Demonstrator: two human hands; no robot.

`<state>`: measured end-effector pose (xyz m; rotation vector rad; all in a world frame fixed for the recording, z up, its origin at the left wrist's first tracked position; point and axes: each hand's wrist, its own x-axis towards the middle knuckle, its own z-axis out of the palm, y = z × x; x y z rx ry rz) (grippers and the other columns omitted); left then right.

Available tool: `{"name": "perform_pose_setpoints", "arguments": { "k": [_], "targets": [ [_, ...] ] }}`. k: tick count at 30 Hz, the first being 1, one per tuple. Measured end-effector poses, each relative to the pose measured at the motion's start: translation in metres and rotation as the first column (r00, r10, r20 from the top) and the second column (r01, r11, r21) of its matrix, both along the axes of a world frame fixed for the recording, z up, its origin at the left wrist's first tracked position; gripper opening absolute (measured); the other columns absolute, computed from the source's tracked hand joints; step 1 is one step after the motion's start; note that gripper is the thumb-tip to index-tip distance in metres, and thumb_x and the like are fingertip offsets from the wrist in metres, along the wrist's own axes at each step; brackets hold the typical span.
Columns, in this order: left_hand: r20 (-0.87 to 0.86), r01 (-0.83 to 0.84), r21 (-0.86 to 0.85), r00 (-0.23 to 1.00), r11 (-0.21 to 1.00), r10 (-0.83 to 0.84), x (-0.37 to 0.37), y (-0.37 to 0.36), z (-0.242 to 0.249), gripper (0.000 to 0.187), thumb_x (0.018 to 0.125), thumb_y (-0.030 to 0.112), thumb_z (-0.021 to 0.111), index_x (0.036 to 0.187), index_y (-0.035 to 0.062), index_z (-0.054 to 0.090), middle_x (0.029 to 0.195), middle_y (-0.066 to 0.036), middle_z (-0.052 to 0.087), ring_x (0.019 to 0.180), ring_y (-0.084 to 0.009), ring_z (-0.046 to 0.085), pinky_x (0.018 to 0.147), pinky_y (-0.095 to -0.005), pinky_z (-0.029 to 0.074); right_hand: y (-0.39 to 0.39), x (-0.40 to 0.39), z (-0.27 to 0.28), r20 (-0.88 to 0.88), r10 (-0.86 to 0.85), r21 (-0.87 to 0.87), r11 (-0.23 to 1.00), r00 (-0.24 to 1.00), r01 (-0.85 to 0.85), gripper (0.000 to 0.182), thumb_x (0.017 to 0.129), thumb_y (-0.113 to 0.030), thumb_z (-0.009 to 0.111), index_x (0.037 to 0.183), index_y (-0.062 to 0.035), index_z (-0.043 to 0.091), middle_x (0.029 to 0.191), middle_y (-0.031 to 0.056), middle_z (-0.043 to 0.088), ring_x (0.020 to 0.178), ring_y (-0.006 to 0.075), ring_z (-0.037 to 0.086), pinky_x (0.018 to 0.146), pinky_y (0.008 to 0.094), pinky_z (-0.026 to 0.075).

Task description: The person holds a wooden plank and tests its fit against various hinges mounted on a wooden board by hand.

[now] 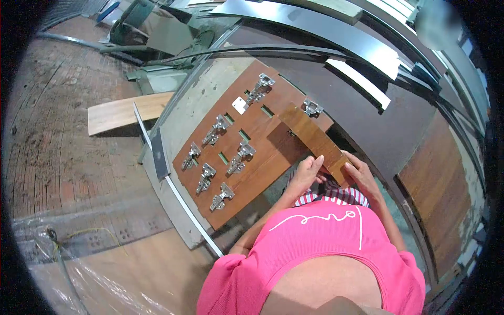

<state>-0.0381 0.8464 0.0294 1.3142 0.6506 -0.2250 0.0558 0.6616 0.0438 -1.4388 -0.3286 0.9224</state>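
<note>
- Floor (58, 136) of reddish brick is spreading along the left, and clear plastic sheeting (121, 265) is lying at the lower left.
- Worktable (207, 81) is standing before us, its pale top showing beside the panel.
- Brown panel (262, 137) is lying on the worktable, and we are seeing several metal hinges (242, 158) resting on it.
- Wooden strip (315, 139) is slanting from the hands out over the panel.
- Left hand (307, 176) is gripping the strip's near end, thumb on its face, other fingers partly hidden.
- Right hand (361, 172) is clamping the opposite edge, thumb and fingers closing around it.
</note>
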Motion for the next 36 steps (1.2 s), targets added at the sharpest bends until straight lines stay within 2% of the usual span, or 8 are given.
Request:
{"name": "perform_pose_setpoints", "arguments": {
  "k": [2, 8, 12, 17, 22, 24, 26, 36],
  "targets": [
    [0.035, -0.052, 0.021, 0.998, 0.998, 0.051, 0.004, 0.007, 0.009, 0.048, 0.095, 0.046, 0.047, 0.095, -0.0014, 0.053, 0.079, -0.009, 0.063, 0.060, -0.0146, 0.063, 0.053, -0.0253, 0.051, 0.014, 0.012, 0.024, -0.087, 0.071, -0.082, 0.994, 0.994, -0.078, 0.045, 0.094, -0.025, 0.052, 0.133, -0.0039, 0.047, 0.119, 0.0058, 0.057, 0.105, 0.0124, 0.053, 0.091, 0.0279, 0.043],
    [0.257, -0.341, 0.116, 0.917, 0.933, 0.304, 0.018, 0.063, 0.032, 0.040, 0.097, 0.041, 0.047, 0.090, 0.0027, 0.057, 0.071, -0.006, 0.062, 0.059, -0.0136, 0.062, 0.054, -0.0251, 0.051, 0.093, 0.031, 0.020, 0.269, 0.082, 0.075, 0.992, 0.960, -0.106, 0.043, 0.094, -0.024, 0.050, 0.132, -0.0036, 0.048, 0.118, 0.0137, 0.060, 0.108, 0.0176, 0.055, 0.093, 0.0306, 0.042],
    [0.258, -0.419, 0.093, 0.886, 0.903, 0.385, 0.026, 0.091, 0.023, 0.040, 0.097, 0.040, 0.046, 0.093, 0.0025, 0.058, 0.073, -0.004, 0.061, 0.060, -0.0128, 0.062, 0.051, -0.0245, 0.050, 0.127, 0.035, 0.023, 0.274, 0.096, 0.077, 0.990, 0.957, -0.121, 0.044, 0.093, -0.027, 0.051, 0.131, -0.0036, 0.050, 0.116, 0.0137, 0.061, 0.105, 0.0190, 0.057, 0.090, 0.0324, 0.044],
    [0.303, -0.444, 0.063, 0.862, 0.894, 0.406, 0.025, 0.096, -0.005, 0.042, 0.097, 0.036, 0.048, 0.112, -0.0033, 0.055, 0.109, -0.010, 0.060, 0.102, -0.0168, 0.056, 0.091, -0.0316, 0.042, 0.133, 0.029, 0.016, 0.139, 0.090, -0.008, 0.996, 0.986, -0.090, 0.044, 0.094, -0.029, 0.050, 0.130, -0.0031, 0.050, 0.104, 0.0091, 0.061, 0.093, 0.0150, 0.056, 0.082, 0.0303, 0.046],
    [0.272, -0.396, 0.038, 0.888, 0.917, 0.372, 0.026, 0.093, 0.001, 0.045, 0.098, 0.039, 0.045, 0.106, -0.0029, 0.057, 0.100, -0.008, 0.062, 0.088, -0.0148, 0.059, 0.079, -0.0300, 0.049, 0.131, 0.033, -0.002, 0.228, 0.034, 0.084, 0.995, 0.973, -0.054, 0.047, 0.093, -0.031, 0.052, 0.130, -0.0027, 0.049, 0.108, 0.0143, 0.063, 0.098, 0.0192, 0.058, 0.085, 0.0313, 0.046],
    [0.185, -0.394, 0.071, 0.908, 0.916, 0.376, 0.027, 0.089, 0.007, 0.045, 0.097, 0.041, 0.045, 0.108, -0.0014, 0.057, 0.102, -0.009, 0.062, 0.087, -0.0175, 0.062, 0.075, -0.0330, 0.052, 0.133, 0.030, -0.015, 0.422, 0.025, -0.017, 1.000, 0.906, -0.020, 0.049, 0.093, -0.034, 0.051, 0.130, -0.0024, 0.048, 0.114, 0.0210, 0.061, 0.105, 0.0255, 0.059, 0.088, 0.0350, 0.045],
    [0.304, -0.406, 0.148, 0.886, 0.902, 0.349, 0.026, 0.093, -0.004, 0.045, 0.097, 0.042, 0.046, 0.111, 0.0004, 0.057, 0.103, -0.010, 0.062, 0.087, -0.0199, 0.063, 0.072, -0.0351, 0.053, 0.130, 0.030, -0.009, 0.348, 0.084, -0.038, 0.996, 0.934, -0.075, 0.051, 0.092, -0.036, 0.050, 0.131, -0.0027, 0.047, 0.122, 0.0252, 0.056, 0.112, 0.0313, 0.056, 0.094, 0.0387, 0.043],
    [0.251, -0.285, 0.130, 0.936, 0.950, 0.247, 0.024, 0.082, 0.018, 0.049, 0.096, 0.042, 0.048, 0.119, -0.0003, 0.052, 0.107, -0.012, 0.060, 0.087, -0.0215, 0.061, 0.067, -0.0359, 0.053, 0.101, 0.024, 0.006, 0.416, 0.016, 0.069, 0.996, 0.909, -0.049, 0.057, 0.091, -0.041, 0.049, 0.131, 0.0005, 0.046, 0.126, 0.0255, 0.053, 0.117, 0.0366, 0.052, 0.099, 0.0405, 0.040]
  ]
}}
